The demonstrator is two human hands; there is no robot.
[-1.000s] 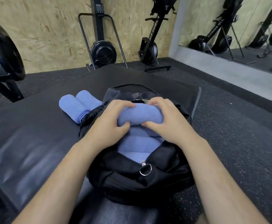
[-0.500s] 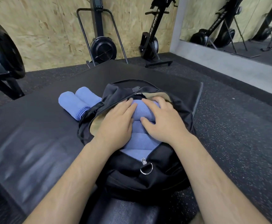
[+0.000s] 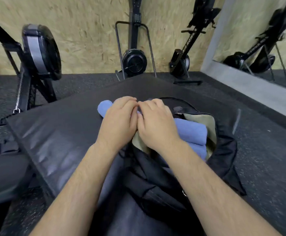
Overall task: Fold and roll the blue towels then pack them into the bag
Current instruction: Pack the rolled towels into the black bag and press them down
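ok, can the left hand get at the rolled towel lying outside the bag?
Likely yes: the left hand sits over the rolled towel on the mat, beside the open bag, nothing between. Whether its fingers grip it is unclear.

Black bag [image 3: 224, 159]: soft, unzipped, mouth gaping, tan lining showing.
Packed towels [image 3: 190, 131]: two blue rolls inside the bag's mouth, lying side by side and touching.
Loose towel roll [image 3: 104, 106]: blue, outside, just left of the bag's far end; only one end visible.
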